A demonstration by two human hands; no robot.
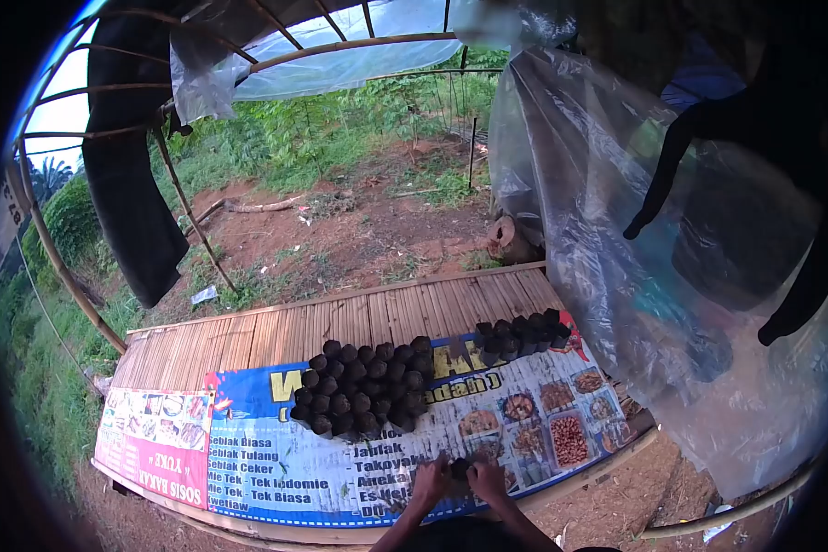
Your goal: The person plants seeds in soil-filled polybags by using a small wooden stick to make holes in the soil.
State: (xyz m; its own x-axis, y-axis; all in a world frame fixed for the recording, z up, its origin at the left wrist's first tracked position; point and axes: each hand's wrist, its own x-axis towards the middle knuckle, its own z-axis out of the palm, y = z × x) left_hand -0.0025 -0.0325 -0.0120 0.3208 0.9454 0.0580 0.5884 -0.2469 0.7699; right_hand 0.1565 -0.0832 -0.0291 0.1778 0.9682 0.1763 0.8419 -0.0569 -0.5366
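Note:
At the near edge of the printed banner, my left hand [429,482] and my right hand [487,481] face each other with fingers closed on a small black piece [459,469] between them. Its exact kind is too small to make out. Ahead and to the left stands a large cluster of similar black pieces [362,388], blunt-topped and packed close together. A smaller group of black pieces [522,336] sits farther back on the right.
A bamboo-slat platform [340,317] carries the blue-and-white menu banner [267,460] and a red banner [156,451]. Clear plastic sheeting [580,184] hangs at the right, near dark hanging cloth [736,156]. Bamboo poles frame the left; bare soil and plants lie beyond.

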